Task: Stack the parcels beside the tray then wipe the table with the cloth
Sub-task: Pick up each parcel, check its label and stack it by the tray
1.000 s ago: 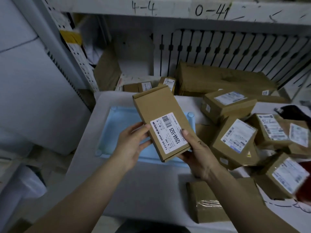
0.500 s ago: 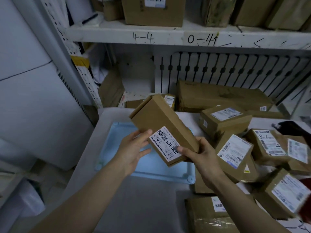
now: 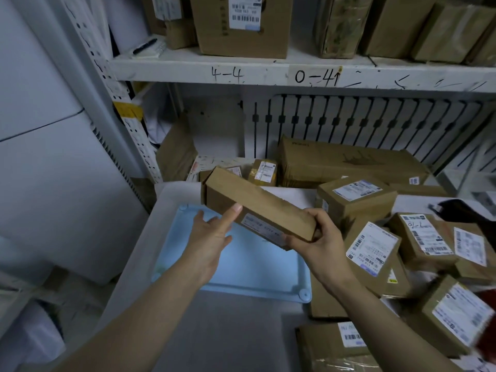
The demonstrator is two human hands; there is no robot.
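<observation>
Parcel point(image 3: 257, 208) looks light, stiff cardboard; right hand point(image 3: 319, 242) grips near end; left hand point(image 3: 212, 237) open, fingertips steadying underside; best held by ends.

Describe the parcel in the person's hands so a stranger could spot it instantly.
Find the light blue tray on the table. Above it, the right hand grips a long, flat cardboard parcel, the left hand touching it. Unlike the parcels piled to the right, it is held off the table.
</observation>
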